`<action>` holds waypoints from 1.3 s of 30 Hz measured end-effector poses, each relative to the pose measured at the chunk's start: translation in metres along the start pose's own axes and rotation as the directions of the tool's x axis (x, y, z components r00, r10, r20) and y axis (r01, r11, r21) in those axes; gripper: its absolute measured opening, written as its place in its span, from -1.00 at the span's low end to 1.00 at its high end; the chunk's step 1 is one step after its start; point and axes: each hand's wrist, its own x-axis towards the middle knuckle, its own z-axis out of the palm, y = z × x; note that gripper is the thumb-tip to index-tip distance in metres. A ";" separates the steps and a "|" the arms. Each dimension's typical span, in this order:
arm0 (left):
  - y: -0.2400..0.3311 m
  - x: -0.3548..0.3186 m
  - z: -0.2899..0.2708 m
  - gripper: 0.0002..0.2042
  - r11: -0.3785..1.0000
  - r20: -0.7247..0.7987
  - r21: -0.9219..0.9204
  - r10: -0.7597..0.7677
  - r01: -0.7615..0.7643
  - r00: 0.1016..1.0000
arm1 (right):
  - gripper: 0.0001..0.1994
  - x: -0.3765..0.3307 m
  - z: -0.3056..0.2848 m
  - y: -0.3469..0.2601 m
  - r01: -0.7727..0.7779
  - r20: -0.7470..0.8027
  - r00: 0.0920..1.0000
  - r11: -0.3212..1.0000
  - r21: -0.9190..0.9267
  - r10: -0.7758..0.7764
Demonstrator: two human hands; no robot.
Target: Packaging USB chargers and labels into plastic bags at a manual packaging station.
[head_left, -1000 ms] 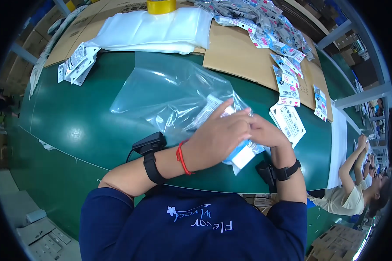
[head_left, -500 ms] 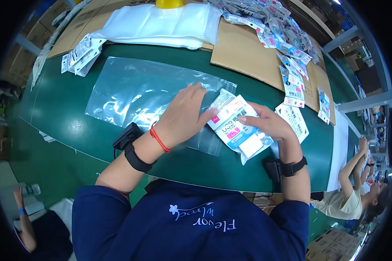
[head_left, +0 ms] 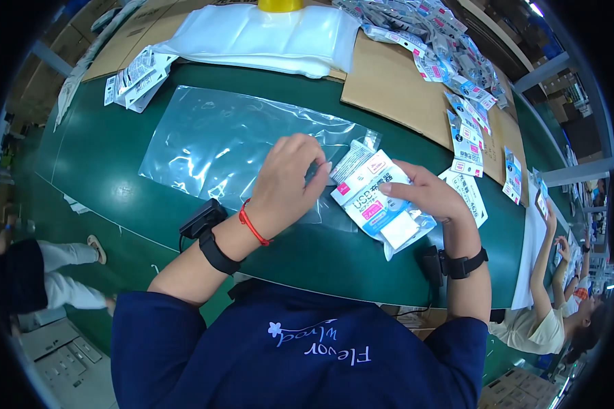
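So it's a workshop with a big green table [head_left: 102, 180], curved by the fisheye, with flattened cardboard [head_left: 389, 102] along the far side. A heap of blue-and-white packets [head_left: 433, 34] sits up on the right part of that cardboard, some trailing toward the near edge. A stack of clear bags [head_left: 266, 41] is farther left, with a yellow roll [head_left: 280, 5] just behind it.

One clear bag [head_left: 205, 140] lies flat on the green in front of the person. The right hand [head_left: 430, 194] has a single packet [head_left: 375, 201] gripped, thumb on the printed front, fingers mostly hidden behind. That packet's tilted, by the bag's right end.

The left hand [head_left: 286, 177] is over the bag's right half, fingers curled, thumb and index tips close together just beside the packet. Can't tell if they're pinching anything, tbh. Red cord bracelet [head_left: 254, 225] on that wrist.

A white card [head_left: 467, 194] is near the right hand, more cards [head_left: 140, 78] are off at the far left, and a co-worker [head_left: 535, 330] is over on the right.
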 end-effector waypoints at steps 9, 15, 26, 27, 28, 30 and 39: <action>0.021 0.000 0.004 -0.89 0.986 -0.097 -0.066 0.145 -0.151 0.985 | -0.53 0.011 0.011 -0.018 0.087 0.205 0.975 0.996 0.019 -0.089; 0.026 0.004 0.000 -0.88 0.978 -0.099 -0.037 0.199 -0.204 0.975 | -0.53 0.011 0.018 -0.020 -0.028 0.225 0.974 0.999 0.016 0.023; 0.036 -0.007 -0.002 -0.84 0.937 -0.007 0.141 0.325 -0.320 0.946 | -0.50 0.001 0.017 -0.005 -0.018 -0.012 1.000 0.955 0.295 0.023; 0.036 -0.008 -0.002 -0.84 0.937 -0.007 0.142 0.325 -0.321 0.946 | -0.50 0.000 0.013 -0.004 -0.030 -0.028 0.999 0.935 0.352 0.043; 0.037 -0.011 -0.001 -0.84 0.941 0.018 0.110 0.319 -0.319 0.948 | -0.51 0.000 0.011 -0.003 -0.040 -0.042 0.997 0.912 0.409 0.063; 0.039 -0.015 0.000 -0.84 0.949 0.069 0.047 0.309 -0.313 0.949 | -0.50 -0.001 0.016 0.001 -0.018 -0.042 0.998 0.925 0.380 0.037; 0.049 -0.010 0.016 -0.76 0.938 0.030 0.004 0.346 -0.346 0.938 | -0.47 0.007 0.022 0.002 0.169 0.156 0.973 0.985 0.018 -0.170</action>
